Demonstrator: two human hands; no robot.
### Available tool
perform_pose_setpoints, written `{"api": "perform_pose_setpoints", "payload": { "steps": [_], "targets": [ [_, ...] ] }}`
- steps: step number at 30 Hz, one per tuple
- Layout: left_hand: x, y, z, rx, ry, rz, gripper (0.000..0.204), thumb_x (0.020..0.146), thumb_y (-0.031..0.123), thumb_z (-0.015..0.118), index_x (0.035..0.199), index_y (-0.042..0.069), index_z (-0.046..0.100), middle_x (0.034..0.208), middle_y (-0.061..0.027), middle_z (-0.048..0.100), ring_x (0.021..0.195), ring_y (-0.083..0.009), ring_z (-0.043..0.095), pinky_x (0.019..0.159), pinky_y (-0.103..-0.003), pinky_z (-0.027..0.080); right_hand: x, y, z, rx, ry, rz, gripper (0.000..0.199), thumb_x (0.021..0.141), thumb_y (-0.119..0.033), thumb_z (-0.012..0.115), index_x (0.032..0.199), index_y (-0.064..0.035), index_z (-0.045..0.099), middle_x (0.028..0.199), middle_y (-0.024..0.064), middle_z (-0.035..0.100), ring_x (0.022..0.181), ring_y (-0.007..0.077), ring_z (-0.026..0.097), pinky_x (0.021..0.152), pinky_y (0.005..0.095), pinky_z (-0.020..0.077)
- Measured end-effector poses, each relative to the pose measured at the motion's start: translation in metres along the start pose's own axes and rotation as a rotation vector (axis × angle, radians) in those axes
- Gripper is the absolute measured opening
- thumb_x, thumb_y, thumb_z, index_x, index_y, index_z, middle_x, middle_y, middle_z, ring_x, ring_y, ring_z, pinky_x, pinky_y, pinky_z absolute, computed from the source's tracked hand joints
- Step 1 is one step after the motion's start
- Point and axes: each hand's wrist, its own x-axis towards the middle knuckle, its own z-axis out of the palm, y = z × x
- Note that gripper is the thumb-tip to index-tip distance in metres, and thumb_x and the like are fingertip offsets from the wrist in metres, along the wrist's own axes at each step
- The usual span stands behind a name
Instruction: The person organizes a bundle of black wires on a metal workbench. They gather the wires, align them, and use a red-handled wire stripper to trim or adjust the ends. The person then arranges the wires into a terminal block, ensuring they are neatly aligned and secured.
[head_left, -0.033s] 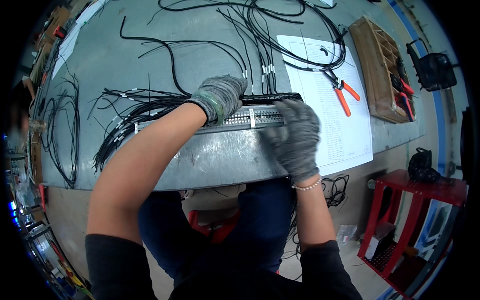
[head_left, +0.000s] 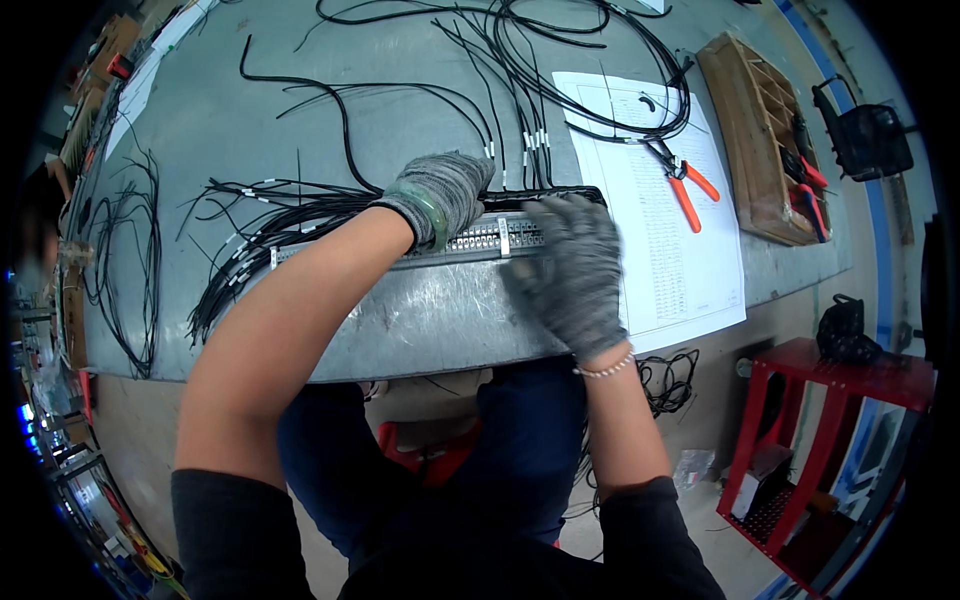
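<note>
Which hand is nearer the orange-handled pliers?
Right. The right hand is left of the pliers and closer to the wearer, at the terminal strip's right end; the left hand is farther left, near the strip's middle.

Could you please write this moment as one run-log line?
left hand: gloved, at terminal strip | right hand: gloved, blurred, over strip's right end | orange-handled pliers: lying on paper sheet

Red metal cart [head_left: 826,440] on pale floor [head_left: 680,545]; blue tape [head_left: 882,260] strip.
</note>
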Motion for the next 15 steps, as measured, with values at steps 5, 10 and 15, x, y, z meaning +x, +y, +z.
{"api": "perform_pose_setpoints", "payload": {
  "steps": [5, 10, 15],
  "targets": [
    [0.004, 0.003, -0.005, 0.021, -0.038, -0.015, 0.030, 0.081, 0.024, 0.064, 0.106, 0.006, 0.061, 0.102, -0.0144, 0.066, 0.099, -0.0312, 0.061, 0.088, -0.040, 0.048, 0.014, -0.015, 0.017, -0.075, -0.293, 0.057, 0.056, 0.070, -0.033, 0.076, 0.120, -0.0138, 0.059, 0.117, 0.0094, 0.058, 0.118, 0.0250, 0.049, 0.113, 0.0440, 0.0198],
    [-0.002, 0.005, -0.010, 0.073, -0.054, -0.029, 0.032, 0.081, 0.026, 0.064, 0.107, 0.007, 0.061, 0.102, -0.0138, 0.066, 0.101, -0.0307, 0.061, 0.089, -0.041, 0.047, -0.022, -0.046, 0.029, 0.110, -0.266, -0.027, 0.047, 0.068, -0.030, 0.075, 0.110, -0.0143, 0.063, 0.103, 0.0082, 0.059, 0.109, 0.0252, 0.052, 0.111, 0.0467, 0.0220],
    [0.000, 0.005, -0.004, 0.048, -0.027, -0.039, 0.034, 0.081, 0.027, 0.065, 0.108, 0.007, 0.061, 0.104, -0.0133, 0.066, 0.101, -0.0301, 0.061, 0.090, -0.040, 0.047, -0.014, -0.049, 0.026, 0.056, -0.294, 0.060, 0.050, 0.068, -0.029, 0.076, 0.113, -0.0136, 0.061, 0.103, 0.0094, 0.059, 0.106, 0.0244, 0.054, 0.111, 0.0466, 0.0229]
  ]
}}
